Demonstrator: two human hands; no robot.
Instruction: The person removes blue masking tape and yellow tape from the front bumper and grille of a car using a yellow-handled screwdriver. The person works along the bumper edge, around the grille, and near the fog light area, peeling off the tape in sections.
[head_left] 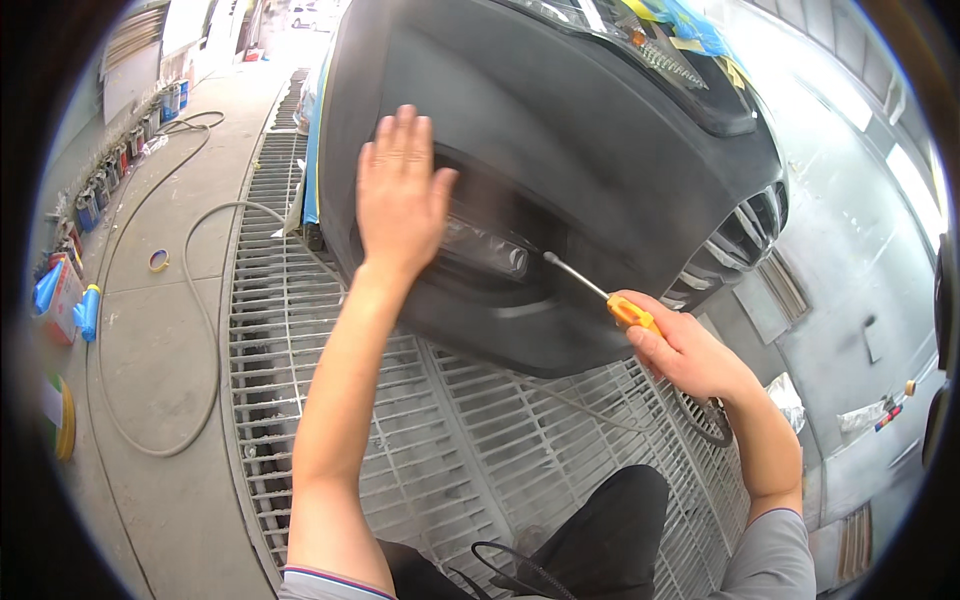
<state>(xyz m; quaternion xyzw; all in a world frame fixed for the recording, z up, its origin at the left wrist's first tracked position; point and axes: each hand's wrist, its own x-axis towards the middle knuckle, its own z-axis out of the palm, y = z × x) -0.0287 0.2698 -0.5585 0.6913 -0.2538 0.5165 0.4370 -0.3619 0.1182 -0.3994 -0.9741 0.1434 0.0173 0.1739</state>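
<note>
A matte dark-grey car bumper point(520, 100) fills the middle of the head view. My left hand point(398, 200) lies flat against its left part, fingers stretched out, beside the recessed fog lamp point(485, 245). In my right hand point(690, 350) is an air blow gun point(628, 310) with a yellow-orange body and a long metal nozzle. Its tip points at the recess just right of the lamp, and I cannot tell whether it touches. A grey hose point(708, 432) runs below that hand.
Metal floor grating point(480, 440) lies under the car. On the concrete at left are a long hose point(205, 330), a tape roll point(158, 260) and several cans point(98, 190) along the wall. Blue masking film point(690, 25) covers part of the car. A pale wall point(850, 260) stands at right.
</note>
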